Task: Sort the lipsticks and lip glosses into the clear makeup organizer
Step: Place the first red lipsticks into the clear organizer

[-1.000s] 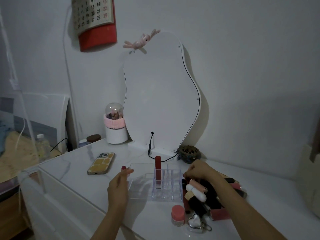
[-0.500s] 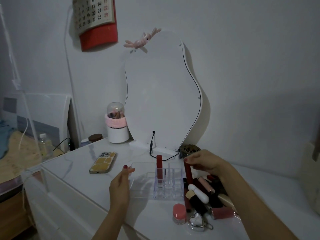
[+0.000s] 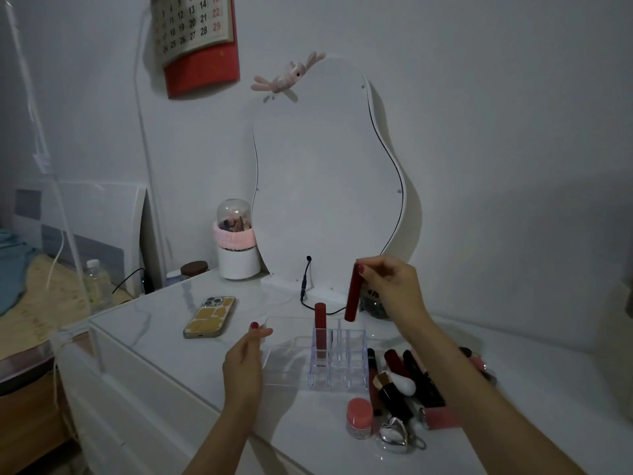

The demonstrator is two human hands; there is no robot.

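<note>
Gold-backed phone (image 3: 210,317) lying flat at the left of the white tabletop (image 3: 164,323), well apart from the sorting. Behind it, against the wall, a white cup with a pink band (image 3: 235,248) under a clear dome, beside a curvy white mirror back (image 3: 325,173). Nearer the middle, left hand (image 3: 244,365) resting at the left edge of the clear makeup organizer (image 3: 308,358), thumb and forefinger lightly pinched on that thin wall, other fingers curled under. Inside the divided right part of the organizer, one red lipstick tube (image 3: 320,329) standing upright in a back-left slot; other slots see-through and seemingly bare, hard to read through the plastic. Above the back-right slots, a dark red lip gloss tube (image 3: 353,293) hanging nearly upright, lower end just over the rim, not yet inside. Gripped at its top by the right hand (image 3: 390,289), fingertips pressed together around the cap. Further right, just beside the organizer, a loose heap of lipsticks and glosses (image 3: 407,382) lying flat on the tabletop, partly crossed by the right forearm. In front of the heap, a small pink-lidded jar (image 3: 359,418) and a silver heart-shaped case (image 3: 394,437).
</note>
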